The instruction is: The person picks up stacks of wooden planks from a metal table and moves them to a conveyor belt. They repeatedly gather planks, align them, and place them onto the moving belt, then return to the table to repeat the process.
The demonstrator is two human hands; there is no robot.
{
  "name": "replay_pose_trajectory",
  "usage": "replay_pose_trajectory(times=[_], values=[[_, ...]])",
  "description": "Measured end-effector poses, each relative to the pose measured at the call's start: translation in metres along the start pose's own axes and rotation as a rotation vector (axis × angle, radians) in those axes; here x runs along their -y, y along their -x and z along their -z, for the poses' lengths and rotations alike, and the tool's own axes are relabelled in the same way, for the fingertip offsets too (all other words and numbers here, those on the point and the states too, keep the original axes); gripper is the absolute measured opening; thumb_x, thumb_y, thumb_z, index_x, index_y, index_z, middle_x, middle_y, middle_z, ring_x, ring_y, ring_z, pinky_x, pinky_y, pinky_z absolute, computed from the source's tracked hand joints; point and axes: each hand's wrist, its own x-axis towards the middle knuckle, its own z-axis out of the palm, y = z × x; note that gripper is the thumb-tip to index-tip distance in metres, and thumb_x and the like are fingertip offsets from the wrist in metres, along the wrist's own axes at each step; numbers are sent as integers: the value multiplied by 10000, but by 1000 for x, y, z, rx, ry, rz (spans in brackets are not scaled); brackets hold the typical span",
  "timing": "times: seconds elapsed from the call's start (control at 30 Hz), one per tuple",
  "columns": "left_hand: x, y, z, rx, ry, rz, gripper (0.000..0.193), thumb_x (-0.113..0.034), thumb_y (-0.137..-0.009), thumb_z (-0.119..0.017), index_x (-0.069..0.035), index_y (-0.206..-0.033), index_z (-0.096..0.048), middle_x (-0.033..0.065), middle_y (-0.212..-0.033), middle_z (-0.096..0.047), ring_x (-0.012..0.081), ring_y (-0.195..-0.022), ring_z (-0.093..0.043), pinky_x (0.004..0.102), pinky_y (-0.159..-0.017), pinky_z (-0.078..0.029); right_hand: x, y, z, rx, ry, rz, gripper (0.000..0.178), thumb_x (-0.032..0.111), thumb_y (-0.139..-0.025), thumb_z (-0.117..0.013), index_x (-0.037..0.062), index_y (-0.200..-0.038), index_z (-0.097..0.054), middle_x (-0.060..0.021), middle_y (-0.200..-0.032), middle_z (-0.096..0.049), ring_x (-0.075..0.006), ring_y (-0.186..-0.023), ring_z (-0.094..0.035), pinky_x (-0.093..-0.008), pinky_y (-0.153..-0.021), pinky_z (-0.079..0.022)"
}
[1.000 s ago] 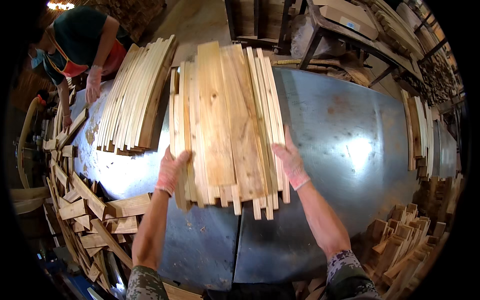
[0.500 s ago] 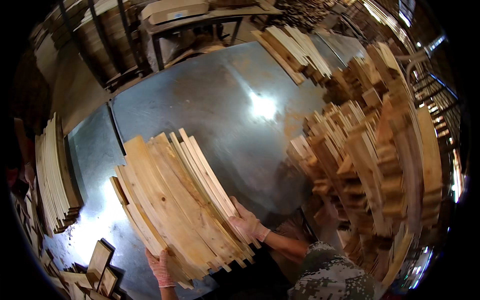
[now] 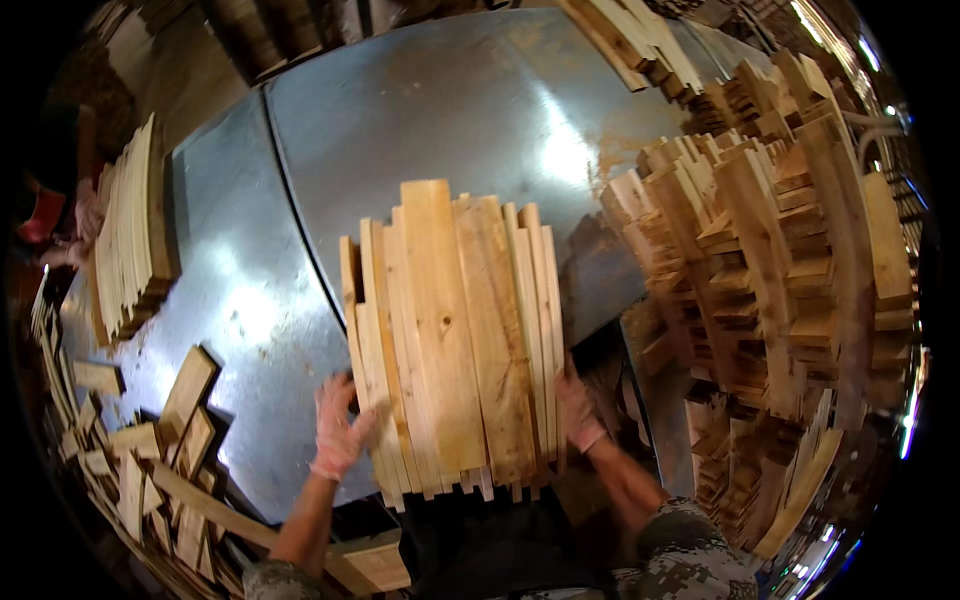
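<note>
A broad stack of pale wooden boards [image 3: 445,340], with uneven ends, lies before me on the metal table, its near end overhanging the table edge towards my dark apron. My left hand [image 3: 342,425], in a pinkish work glove, is at the stack's lower left side. Its fingers are spread, with the thumb at the outer strips. Along the lower right side my gloved right hand [image 3: 578,410] lies flat against the outermost strip, fingers stretched out; part of it is hidden by the boards. Two wider planks top the stack, with narrow strips on either side.
The metal table [image 3: 400,120] has a dark seam. Tall wood piles [image 3: 760,270] stand on the right, another board stack [image 3: 640,40] at the far right. Offcuts [image 3: 170,460] are heaped at lower left. A co-worker's hands [image 3: 85,225] touch a strip stack [image 3: 130,235] at left.
The stack has turned from slanting to nearly straight before me. My left hand has loosened from its near left corner and spread its fingers. The view has shifted.
</note>
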Motion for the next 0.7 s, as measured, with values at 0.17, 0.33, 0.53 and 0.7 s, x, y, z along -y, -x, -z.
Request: replay_pose_trajectory(times=[0.17, 0.33, 0.53, 0.7], values=[[7, -37, -41, -176, -340, 186, 850, -373, -1025, -709, -39, -1689, -296, 247, -1663, -422, 426, -1551, -393, 572, -1307, -248, 4, -50, 11, 21, -32, -294, 690, 393, -1067, -702, 16, -1600, -480, -52, -1490, -580, -191, -1358, -536, -342, -1173, -420], [-34, -18, -53, -224, 1141, 325, 961, -238, -940, -818, -58, -1693, -250, 198, -1601, -482, 318, -1420, -546, 470, -1174, -492, 8, -51, 12, 155, -85, -313, 503, 370, -1042, -739, 27, -1404, -671, -11, -1300, -702, -146, -1207, -629, -317, -1086, -480], [-53, 6, -85, -332, 1238, 437, 851, -124, -827, -888, -47, -1522, -402, 156, -1356, -614, 280, -1191, -670, 455, -1013, -612, 33, -44, 38, 370, -241, -409, 614, 323, -943, -814, -12, -1424, -633, -95, -1248, -725, -216, -1148, -699, -383, -997, -588], [-80, 62, -144, -477, 1237, 378, 934, -185, -784, -941, -34, -1525, -393, 170, -1366, -615, 293, -1213, -659, 464, -1056, -578, 32, -25, 79, 511, -235, -441, 690, 308, -895, -855, -8, -1456, -606, -117, -1294, -720, -238, -1133, -726, -402, -993, -610]])
